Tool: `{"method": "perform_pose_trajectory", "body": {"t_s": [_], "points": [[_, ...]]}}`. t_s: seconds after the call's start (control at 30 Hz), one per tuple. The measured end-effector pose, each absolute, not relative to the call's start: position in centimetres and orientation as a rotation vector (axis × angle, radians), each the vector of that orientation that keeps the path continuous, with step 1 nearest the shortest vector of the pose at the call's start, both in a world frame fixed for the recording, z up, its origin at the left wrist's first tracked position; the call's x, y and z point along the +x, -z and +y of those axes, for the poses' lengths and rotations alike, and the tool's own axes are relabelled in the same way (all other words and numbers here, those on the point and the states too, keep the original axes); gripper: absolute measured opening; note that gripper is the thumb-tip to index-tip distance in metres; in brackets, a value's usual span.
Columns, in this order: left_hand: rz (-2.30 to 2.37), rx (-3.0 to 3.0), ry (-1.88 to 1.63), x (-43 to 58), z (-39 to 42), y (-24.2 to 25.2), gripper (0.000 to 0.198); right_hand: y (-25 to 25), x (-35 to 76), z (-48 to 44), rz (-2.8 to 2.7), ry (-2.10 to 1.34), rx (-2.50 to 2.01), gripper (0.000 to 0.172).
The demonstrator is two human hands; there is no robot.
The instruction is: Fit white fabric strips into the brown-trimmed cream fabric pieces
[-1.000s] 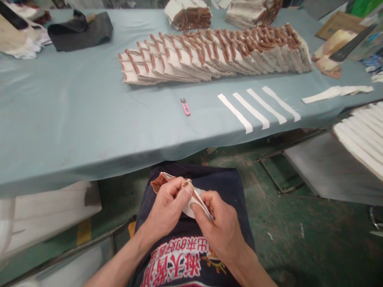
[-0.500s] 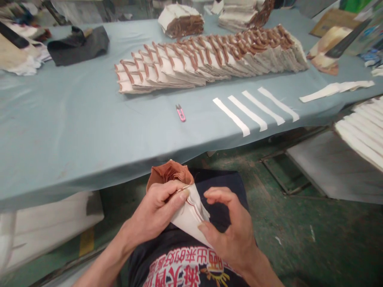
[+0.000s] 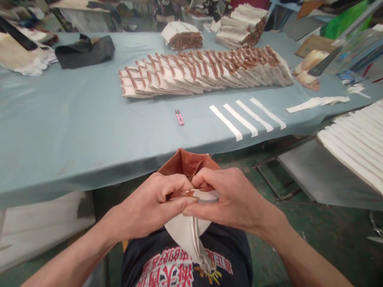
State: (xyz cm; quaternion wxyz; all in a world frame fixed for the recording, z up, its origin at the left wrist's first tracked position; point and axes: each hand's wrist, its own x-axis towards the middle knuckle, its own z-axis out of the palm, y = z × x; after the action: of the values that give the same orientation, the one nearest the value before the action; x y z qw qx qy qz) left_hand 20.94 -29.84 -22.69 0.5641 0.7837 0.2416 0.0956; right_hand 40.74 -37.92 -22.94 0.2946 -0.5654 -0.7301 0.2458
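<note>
A sewn fabric piece, brown on one side and white on the other, is held over my lap, just in front of the table edge. My left hand pinches its folded seam from the left. From the right, my right hand grips the same seam, the thumbs of both hands nearly touching. The brown part opens upward beyond my fingers, and the white part hangs below them. Small pink-handled snips lie on the table ahead.
On the blue-covered table lie a long row of overlapping brown-and-white pieces, several white strips and a dark cloth. White stacked fabric stands at the right.
My right hand has moved left and closed on the fabric beside my left hand. The fabric's brown opening has spread wider and the white part now hangs down.
</note>
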Motion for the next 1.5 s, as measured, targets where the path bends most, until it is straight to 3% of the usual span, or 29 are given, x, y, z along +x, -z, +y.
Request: {"method": "perform_pose_trajectory", "body": {"t_s": [0.2, 0.37, 0.9, 1.13, 1.27, 1.5], "points": [[0.561, 1.768, -0.207, 20.6, -29.3, 23.2, 0.028, 21.6, 40.5, -37.9, -2.092, -0.615, -1.666, 0.050], [0.451, 2.021, -0.229, 19.9, -28.6, 22.7, 0.015, 21.1, 40.2, -37.8, -2.115, -0.729, -1.647, 0.041], [0.173, 2.161, -0.224, 19.2, -27.4, 21.4, 0.012, 21.7, 39.7, -37.8, -2.047, -0.947, -1.576, 0.033], [0.092, 2.346, -0.148, 19.8, -26.9, 20.6, 0.020, 21.8, 39.1, -37.3, -1.999, -1.039, -1.692, 0.027], [-0.010, 2.548, -0.256, 19.6, -27.1, 21.8, 0.022, 21.8, 39.7, -37.4, -1.947, -1.094, -1.666, 0.030], [-0.131, 2.889, -0.590, 19.0, -27.7, 24.8, 0.019, 23.0, 40.9, -38.0, -1.533, -1.513, -1.261, 0.036]]}}
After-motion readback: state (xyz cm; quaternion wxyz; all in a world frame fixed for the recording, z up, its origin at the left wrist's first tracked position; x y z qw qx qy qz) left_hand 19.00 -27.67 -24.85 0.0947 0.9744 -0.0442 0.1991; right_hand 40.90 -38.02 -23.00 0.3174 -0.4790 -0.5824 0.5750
